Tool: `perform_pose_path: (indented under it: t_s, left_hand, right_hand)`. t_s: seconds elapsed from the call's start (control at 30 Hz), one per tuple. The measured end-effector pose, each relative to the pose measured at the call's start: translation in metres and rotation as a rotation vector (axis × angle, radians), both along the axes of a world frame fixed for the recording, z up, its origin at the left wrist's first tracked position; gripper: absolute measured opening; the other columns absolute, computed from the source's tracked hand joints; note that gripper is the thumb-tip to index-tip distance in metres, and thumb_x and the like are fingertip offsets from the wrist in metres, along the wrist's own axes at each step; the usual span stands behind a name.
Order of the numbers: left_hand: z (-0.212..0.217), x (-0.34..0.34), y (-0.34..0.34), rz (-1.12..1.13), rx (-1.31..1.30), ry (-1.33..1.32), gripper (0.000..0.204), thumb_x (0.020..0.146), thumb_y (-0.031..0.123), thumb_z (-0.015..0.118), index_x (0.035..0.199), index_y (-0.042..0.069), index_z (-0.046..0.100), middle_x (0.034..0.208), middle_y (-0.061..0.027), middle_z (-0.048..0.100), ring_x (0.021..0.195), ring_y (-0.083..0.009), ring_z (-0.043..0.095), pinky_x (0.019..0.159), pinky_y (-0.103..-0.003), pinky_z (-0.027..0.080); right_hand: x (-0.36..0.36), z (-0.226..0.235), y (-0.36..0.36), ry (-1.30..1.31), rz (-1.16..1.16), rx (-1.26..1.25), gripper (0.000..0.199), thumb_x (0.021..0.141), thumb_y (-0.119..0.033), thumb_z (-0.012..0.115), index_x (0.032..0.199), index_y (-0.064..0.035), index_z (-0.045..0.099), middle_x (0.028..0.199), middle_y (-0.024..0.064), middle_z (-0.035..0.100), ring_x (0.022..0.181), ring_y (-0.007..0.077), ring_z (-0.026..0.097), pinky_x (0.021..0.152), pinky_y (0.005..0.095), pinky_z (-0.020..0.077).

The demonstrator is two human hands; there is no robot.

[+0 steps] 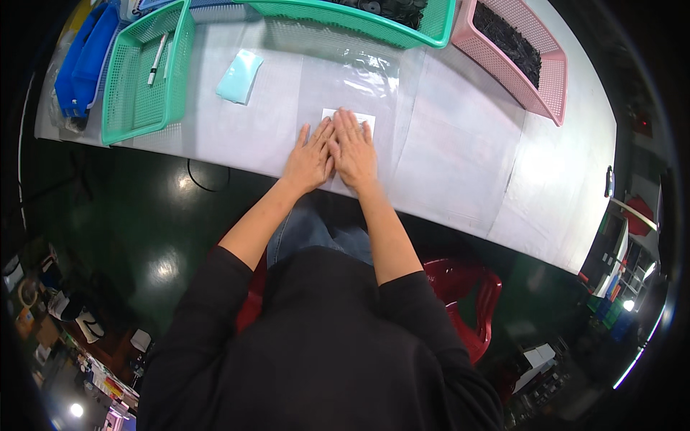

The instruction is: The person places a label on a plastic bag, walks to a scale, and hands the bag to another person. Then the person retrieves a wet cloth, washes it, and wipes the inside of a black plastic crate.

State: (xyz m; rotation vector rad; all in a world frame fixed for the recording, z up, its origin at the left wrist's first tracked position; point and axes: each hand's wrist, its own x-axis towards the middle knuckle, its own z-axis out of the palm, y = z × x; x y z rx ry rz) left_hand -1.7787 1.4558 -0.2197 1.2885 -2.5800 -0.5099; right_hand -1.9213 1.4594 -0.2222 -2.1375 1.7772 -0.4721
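Note:
My left hand [309,158] and my right hand [354,149] lie flat, palms down, side by side on the white table [460,151], fingers stretched and touching each other. Under the fingertips lies a small white card or label [368,117] inside a clear plastic bag [370,75] that stretches away from me. Neither hand grips anything.
A green basket [136,100] with a pen [156,61] sits at the left. A light blue pouch [239,77] lies beside it. A long green basket [359,25] and a pink basket [535,86] hold dark small parts at the back. A red chair [467,302] is under me.

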Motion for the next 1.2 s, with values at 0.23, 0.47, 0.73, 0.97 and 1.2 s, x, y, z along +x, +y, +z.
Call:
perform_pose_path:
  t_s: [0.23,0.47,0.73,0.97,1.2]
  left_hand:
    - [0.007,0.002,0.003,0.118,0.044,-0.026,0.063,0.091,0.031,0.046,0.143,0.004,0.025,0.150,-0.0108,0.024,0.140,-0.0248,0.019,0.110,-0.053,0.013]
    - [0.009,-0.005,0.018,0.136,-0.060,-0.125,0.060,0.092,0.031,0.044,0.143,0.005,0.025,0.151,-0.0081,0.023,0.140,-0.0222,0.018,0.109,-0.058,0.012]
    - [0.017,0.013,0.010,0.355,0.008,-0.250,0.055,0.093,0.027,0.042,0.142,0.006,0.028,0.150,-0.0059,0.025,0.140,-0.0224,0.019,0.109,-0.057,0.013]
    - [0.005,0.004,-0.020,0.100,-0.086,-0.160,0.058,0.090,0.027,0.043,0.142,0.007,0.029,0.150,-0.0057,0.025,0.140,-0.0237,0.018,0.110,-0.057,0.010]
    - [0.004,0.001,-0.019,0.171,-0.069,-0.151,0.059,0.088,0.029,0.045,0.142,0.008,0.031,0.150,-0.0040,0.025,0.140,-0.0251,0.017,0.106,-0.065,0.012]
  right_hand:
    - [-0.037,0.004,0.013,0.173,-0.231,-0.051,0.056,0.091,-0.035,0.047,0.139,-0.0083,0.036,0.149,0.0058,0.027,0.139,0.0223,0.022,0.112,0.0508,0.0099]
    - [-0.020,0.011,0.029,0.246,-0.017,-0.014,0.055,0.093,-0.030,0.041,0.140,-0.0026,0.032,0.149,0.0120,0.027,0.139,0.0265,0.022,0.110,0.0515,0.0162]
    - [-0.017,0.021,0.034,0.164,-0.012,0.035,0.054,0.090,-0.024,0.047,0.137,-0.0016,0.036,0.147,0.0125,0.030,0.137,0.0258,0.025,0.110,0.0473,0.0199]
    - [0.018,0.016,0.004,-0.103,0.048,0.015,0.056,0.092,-0.028,0.042,0.141,-0.0036,0.030,0.149,0.0103,0.026,0.138,0.0249,0.023,0.112,0.0436,0.0171]
    - [-0.003,-0.003,0.005,0.037,-0.089,0.013,0.055,0.092,-0.030,0.042,0.140,-0.0061,0.033,0.148,0.0102,0.029,0.138,0.0261,0.023,0.112,0.0466,0.0153]
